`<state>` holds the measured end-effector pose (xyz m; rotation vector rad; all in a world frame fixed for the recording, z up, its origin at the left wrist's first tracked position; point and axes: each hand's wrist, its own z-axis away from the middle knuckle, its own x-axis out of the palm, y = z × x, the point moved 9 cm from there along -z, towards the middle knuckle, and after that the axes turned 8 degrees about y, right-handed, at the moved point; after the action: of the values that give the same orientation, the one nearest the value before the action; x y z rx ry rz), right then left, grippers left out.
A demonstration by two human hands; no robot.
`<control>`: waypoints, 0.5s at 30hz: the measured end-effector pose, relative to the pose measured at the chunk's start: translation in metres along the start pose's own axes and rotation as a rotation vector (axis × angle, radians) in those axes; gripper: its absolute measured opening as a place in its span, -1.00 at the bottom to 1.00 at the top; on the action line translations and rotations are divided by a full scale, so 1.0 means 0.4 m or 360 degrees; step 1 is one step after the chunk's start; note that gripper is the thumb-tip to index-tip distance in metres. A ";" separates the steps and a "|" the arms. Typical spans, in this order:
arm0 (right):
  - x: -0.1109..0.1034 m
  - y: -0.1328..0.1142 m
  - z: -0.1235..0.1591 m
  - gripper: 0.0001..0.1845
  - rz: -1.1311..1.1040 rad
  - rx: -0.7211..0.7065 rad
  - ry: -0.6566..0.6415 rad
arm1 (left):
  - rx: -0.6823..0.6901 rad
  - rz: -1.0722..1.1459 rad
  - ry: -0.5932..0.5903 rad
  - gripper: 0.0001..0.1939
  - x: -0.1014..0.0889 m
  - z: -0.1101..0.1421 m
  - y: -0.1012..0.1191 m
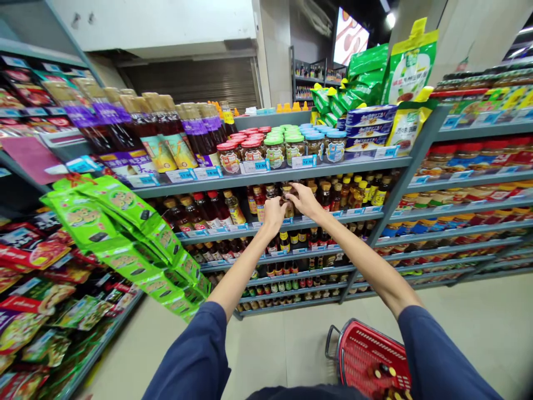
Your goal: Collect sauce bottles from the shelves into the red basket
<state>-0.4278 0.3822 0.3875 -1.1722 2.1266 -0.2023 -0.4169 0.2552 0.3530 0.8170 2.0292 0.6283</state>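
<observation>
Our left hand (272, 215) and right hand (303, 200) grip a glass jar (287, 206)
Slick, fragile glass; best held around the body.

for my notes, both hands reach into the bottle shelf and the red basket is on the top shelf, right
No: the red basket sits on the floor, as the head view shows, not the top shelf. The left hand and right hand do reach into the bottle shelf.

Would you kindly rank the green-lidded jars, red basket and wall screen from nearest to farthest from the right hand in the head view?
1. Green-lidded jars: shelf above right hand.
2. Red basket: floor, right.
3. Wall screen: far back, right.
</observation>
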 end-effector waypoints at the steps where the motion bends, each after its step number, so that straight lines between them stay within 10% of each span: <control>1: 0.010 0.012 -0.001 -0.59 -0.0008 0.0027 0.0019 | -0.0014 -0.0001 0.0015 -0.84 0.002 0.004 -0.006; 15: 0.058 0.073 0.049 -0.49 0.0076 0.0336 0.0148 | -0.0206 0.0194 -0.0200 -0.58 0.059 0.088 -0.106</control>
<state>-0.4434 0.3844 0.3484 -1.0052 2.1505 -0.4562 -0.4109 0.2493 0.2935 0.8857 1.8162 0.7498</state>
